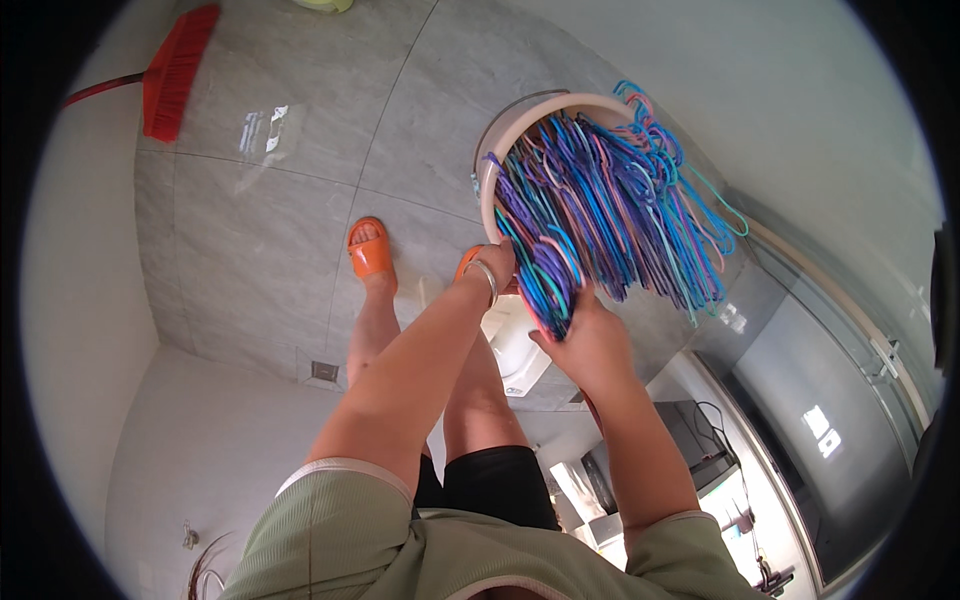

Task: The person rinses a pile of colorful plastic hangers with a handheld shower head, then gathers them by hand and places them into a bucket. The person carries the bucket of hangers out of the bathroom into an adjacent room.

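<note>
A large pinkish bucket (491, 142) stands on the floor, packed with blue, purple, pink and teal clothes hangers (600, 202). Many hangers stick out past its rim towards the right. At the bucket's near side a separate bundle of hangers (546, 289) is held between both hands. My left hand (496, 262), with a bangle at the wrist, grips the bundle's left end by the rim. My right hand (596, 334) is closed around its lower right end, thumb on the near side. The fingers behind the bundle are hidden.
A red broom (176, 75) lies at the far left by the wall. Below the bundle is a white basin-like object (517, 352), partly covered by my leg. A floor drain (324, 371) is near the left wall. A glass sliding door (847, 390) with its frame is at the right.
</note>
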